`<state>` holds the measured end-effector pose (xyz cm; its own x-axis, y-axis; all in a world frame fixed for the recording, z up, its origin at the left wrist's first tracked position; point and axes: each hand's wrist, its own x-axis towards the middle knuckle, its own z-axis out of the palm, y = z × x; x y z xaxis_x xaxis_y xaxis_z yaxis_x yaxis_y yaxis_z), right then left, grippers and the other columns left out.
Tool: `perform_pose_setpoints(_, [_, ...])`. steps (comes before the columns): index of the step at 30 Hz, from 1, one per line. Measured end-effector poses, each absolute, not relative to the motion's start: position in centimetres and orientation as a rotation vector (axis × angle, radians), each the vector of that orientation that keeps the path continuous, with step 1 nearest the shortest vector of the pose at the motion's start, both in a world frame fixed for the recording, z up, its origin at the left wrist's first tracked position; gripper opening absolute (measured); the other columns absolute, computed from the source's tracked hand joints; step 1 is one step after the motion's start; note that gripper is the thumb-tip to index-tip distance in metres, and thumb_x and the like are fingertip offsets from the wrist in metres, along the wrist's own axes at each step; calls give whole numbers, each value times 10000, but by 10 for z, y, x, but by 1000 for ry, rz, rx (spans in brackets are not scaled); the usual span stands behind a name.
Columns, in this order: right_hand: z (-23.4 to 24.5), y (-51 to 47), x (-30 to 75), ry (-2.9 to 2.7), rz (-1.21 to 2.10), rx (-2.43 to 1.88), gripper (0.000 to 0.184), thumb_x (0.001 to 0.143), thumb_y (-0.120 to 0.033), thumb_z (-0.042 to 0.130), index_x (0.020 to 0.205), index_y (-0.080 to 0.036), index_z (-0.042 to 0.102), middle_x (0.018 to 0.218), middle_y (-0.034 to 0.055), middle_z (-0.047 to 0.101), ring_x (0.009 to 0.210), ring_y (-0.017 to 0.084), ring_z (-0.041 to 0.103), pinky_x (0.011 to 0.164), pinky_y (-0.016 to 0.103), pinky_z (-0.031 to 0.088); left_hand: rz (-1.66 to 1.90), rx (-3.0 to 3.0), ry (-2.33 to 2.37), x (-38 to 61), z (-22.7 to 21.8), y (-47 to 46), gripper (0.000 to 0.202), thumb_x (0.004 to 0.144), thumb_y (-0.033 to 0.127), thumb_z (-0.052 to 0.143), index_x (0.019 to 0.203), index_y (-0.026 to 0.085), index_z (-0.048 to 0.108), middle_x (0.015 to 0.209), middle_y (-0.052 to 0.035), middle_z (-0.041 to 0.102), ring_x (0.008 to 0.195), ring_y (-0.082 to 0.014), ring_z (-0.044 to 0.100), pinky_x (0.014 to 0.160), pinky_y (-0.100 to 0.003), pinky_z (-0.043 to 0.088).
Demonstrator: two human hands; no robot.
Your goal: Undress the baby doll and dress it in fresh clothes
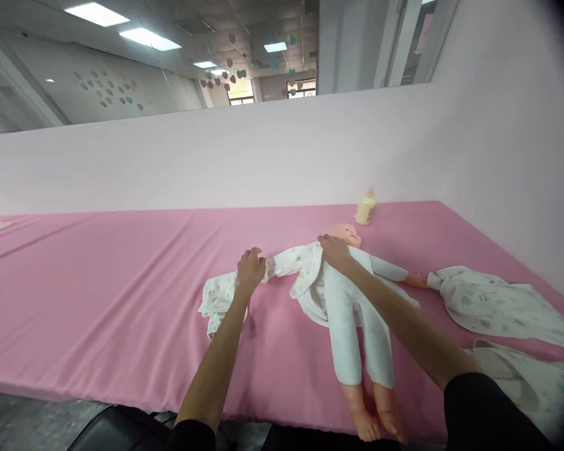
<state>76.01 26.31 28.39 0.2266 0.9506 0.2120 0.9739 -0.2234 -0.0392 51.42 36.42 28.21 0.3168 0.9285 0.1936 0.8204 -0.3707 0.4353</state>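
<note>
A baby doll (357, 313) in a white bodysuit lies on its back on the pink sheet (98, 294), head away from me, bare feet over the near edge. A white printed baby jacket (291, 266) is spread under and beside its upper body. My left hand (250, 269) is closed on the jacket's sleeve, stretched out to the left. My right hand (334, 250) rests at the doll's shoulder by the neck, fingers curled on the jacket's collar.
A cream bottle (366, 207) stands beyond the doll's head near the pale wall. Two more crumpled printed garments (493, 304) lie at the right. A dark chair edge (108, 429) shows below the mattress front.
</note>
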Motion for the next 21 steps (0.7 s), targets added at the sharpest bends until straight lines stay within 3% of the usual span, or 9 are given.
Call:
perform_pose_setpoints(9, [286, 257, 767, -1740, -208, -2401, 391, 812, 71, 371, 1084, -99, 595, 1037, 187, 640, 891, 272, 625, 721, 338, 401, 758, 2526, 1199, 552, 280, 298, 313, 931, 203, 399, 1179, 195, 590, 1243, -104, 592, 1169, -256, 530, 1029, -409, 379])
perform_pose_setpoints(15, [284, 252, 765, -1806, -175, -2325, 357, 838, 42, 390, 1045, -127, 626, 1133, 181, 629, 1010, 270, 596, 791, 333, 432, 734, 2470, 943, 575, 272, 265, 313, 966, 331, 446, 1221, 210, 583, 1271, -91, 579, 1215, -243, 508, 1068, -405, 367])
perform_pose_setpoints(21, [281, 238, 760, -1826, -122, -2225, 304, 879, -37, 441, 1081, -161, 632, 1154, 126, 652, 1091, 242, 581, 797, 302, 456, 767, 2198, 909, 595, 261, 247, 451, 944, 451, 495, 1296, 171, 530, 1320, -126, 520, 1262, -224, 495, 1064, -362, 404])
